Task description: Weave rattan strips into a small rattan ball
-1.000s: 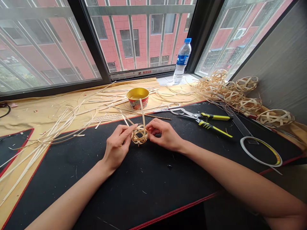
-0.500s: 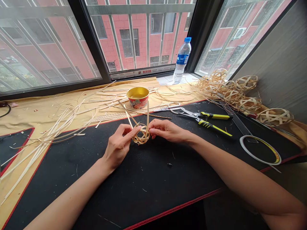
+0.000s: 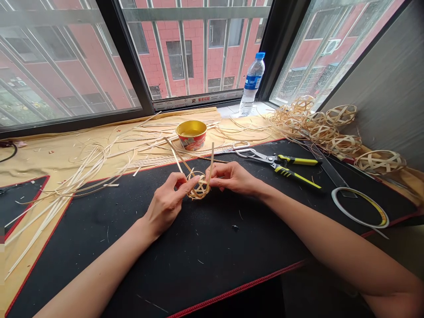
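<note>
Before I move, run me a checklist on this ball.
Ball held by both hands: ok, left hand and right hand both on it.
Two loose strips free above it: ok, nothing visibly snagging them.
Weave tight under the fingers: cannot tell, the fingers hide part of it.
Snips within reach: ok, lying on the mat to the right of the right hand.
Bowl out of the way: ok, upright beyond the mat, behind the strips.
</note>
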Demonstrator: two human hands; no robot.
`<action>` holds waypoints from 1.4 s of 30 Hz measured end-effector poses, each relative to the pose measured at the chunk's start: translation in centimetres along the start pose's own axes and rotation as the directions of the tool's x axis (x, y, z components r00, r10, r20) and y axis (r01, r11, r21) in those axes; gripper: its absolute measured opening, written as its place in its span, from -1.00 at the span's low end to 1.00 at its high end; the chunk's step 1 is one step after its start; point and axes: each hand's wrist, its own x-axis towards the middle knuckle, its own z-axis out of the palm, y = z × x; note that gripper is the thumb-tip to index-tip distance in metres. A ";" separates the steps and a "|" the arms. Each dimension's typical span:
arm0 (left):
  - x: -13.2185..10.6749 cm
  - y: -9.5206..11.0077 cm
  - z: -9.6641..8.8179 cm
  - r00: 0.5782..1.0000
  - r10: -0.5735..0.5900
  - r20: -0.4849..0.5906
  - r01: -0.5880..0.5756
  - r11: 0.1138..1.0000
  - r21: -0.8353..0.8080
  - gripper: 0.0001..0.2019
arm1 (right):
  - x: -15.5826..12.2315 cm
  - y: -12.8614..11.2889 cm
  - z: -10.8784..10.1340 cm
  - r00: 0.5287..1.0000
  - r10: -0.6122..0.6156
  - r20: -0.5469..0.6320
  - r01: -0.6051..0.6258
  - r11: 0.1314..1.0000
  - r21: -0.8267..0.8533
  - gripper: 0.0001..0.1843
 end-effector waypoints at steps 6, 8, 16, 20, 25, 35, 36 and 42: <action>0.0 0.2 -0.1 1.000 0.015 0.020 -0.016 1.000 0.020 -0.49 | -0.2 0.1 0.2 0.996 0.006 -0.090 -0.007 1.000 -0.005 -0.73; 0.1 0.3 -0.2 0.999 0.027 0.032 -0.029 0.998 0.047 -0.49 | -0.3 0.1 0.3 0.993 0.049 -0.110 -0.046 0.999 0.023 -0.72; 0.2 0.8 -0.1 1.000 0.000 -0.013 0.000 1.000 -0.003 -0.57 | -0.3 -0.3 0.8 0.990 0.120 -0.069 -0.111 0.988 0.111 -0.69; 0.4 0.7 0.4 0.949 -0.279 -0.148 0.248 0.948 -0.198 -0.69 | -0.3 -0.8 0.4 0.989 0.144 -0.016 -0.142 0.984 0.111 -0.70; 0.7 0.8 0.5 0.883 -0.468 -0.026 0.428 0.828 -0.363 -0.90 | -0.3 -1.0 -0.2 0.979 0.198 0.038 -0.201 0.974 0.104 -0.68; 1.7 1.9 0.3 0.750 -0.651 0.117 0.562 0.533 -0.633 -0.91 | -0.5 -1.1 -0.4 0.976 0.213 0.035 -0.215 0.975 0.049 -0.78; 1.7 1.9 0.3 0.749 -0.651 0.125 0.563 0.527 -0.637 -0.90 | -0.5 -1.1 -0.4 0.977 0.210 0.036 -0.211 0.976 0.051 -0.78; 1.8 1.9 0.3 0.745 -0.646 0.166 0.572 0.491 -0.657 -0.87 | -0.5 -1.2 -0.2 0.981 0.189 0.039 -0.191 0.980 0.049 -0.81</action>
